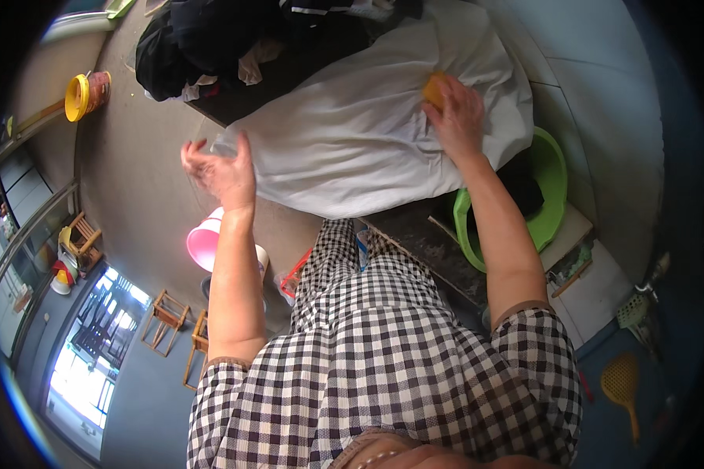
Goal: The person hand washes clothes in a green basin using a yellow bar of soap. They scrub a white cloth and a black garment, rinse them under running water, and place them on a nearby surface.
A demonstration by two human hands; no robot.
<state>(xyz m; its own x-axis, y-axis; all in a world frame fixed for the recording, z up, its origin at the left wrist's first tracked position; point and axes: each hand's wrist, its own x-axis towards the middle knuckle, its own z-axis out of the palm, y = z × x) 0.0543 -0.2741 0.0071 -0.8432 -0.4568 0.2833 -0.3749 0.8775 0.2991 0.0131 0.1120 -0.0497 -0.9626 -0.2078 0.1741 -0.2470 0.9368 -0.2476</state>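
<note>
A large white cloth (340, 129) lies spread and wrinkled over a dark slab in front of me. On its right part, my right hand (459, 117) grips a yellow-orange block (434, 89), whose exact kind I cannot tell. My left hand (223, 173) is raised by the cloth's left end, slightly blurred, with thumb and fingers apart and nothing seen in it. Dark clothes (211, 41) are heaped beyond the cloth at the upper left, with a few paler pieces among them.
Under my right forearm stands a green basin (554, 176) with something dark inside. A pink bucket (202, 243) is below my left hand. Farther left are a yellow bucket (77, 98) and wooden stools (165, 316). A yellow strainer (620, 378) hangs at the lower right.
</note>
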